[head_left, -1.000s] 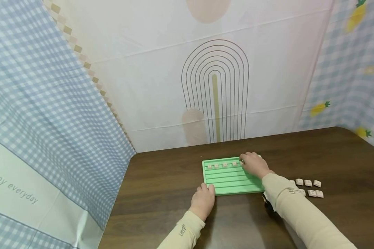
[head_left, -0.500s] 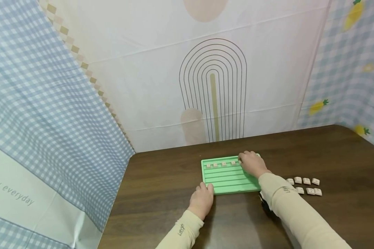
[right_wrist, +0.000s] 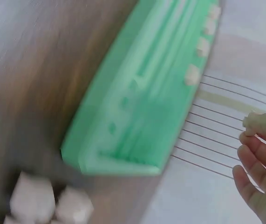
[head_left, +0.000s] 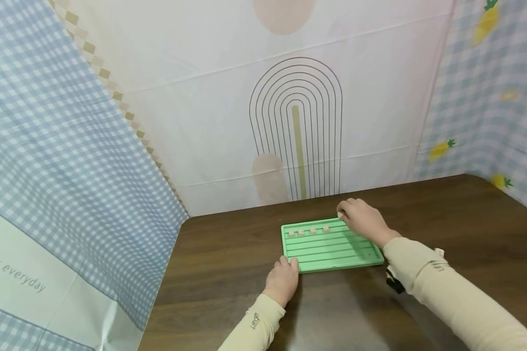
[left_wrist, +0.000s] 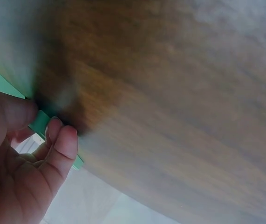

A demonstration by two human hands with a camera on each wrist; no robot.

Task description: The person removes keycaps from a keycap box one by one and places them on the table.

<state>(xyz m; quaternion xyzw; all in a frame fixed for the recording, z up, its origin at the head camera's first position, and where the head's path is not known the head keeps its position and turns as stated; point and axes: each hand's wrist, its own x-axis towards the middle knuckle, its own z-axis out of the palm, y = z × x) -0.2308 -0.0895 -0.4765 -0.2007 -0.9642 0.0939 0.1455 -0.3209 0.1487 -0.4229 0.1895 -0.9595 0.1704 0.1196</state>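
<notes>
A light green ridged tray (head_left: 334,251) lies on the table, with several pale keycaps (head_left: 313,230) in a row along its far ridge. My left hand (head_left: 282,281) grips the tray's near left corner; in the left wrist view its thumb and fingers (left_wrist: 64,140) close on the green edge (left_wrist: 39,122). My right hand (head_left: 363,222) is over the tray's far right part, pinching one small pale keycap (right_wrist: 250,122) between thumb and fingertips. The right wrist view shows that keycap raised apart from the tray, the other fingers loosely spread.
More pale keycaps (right_wrist: 32,198) lie on the brown wooden table (head_left: 228,263) right of the tray; the right sleeve hides most of them in the head view. A printed white cloth (head_left: 211,122) hangs behind the table, with checked cloth (head_left: 83,122) at the left.
My right hand has risen off the tray's far ridge, lifting the keycap with it. Its sleeve has swung right over the loose keycaps. My left hand stays on the tray's corner.
</notes>
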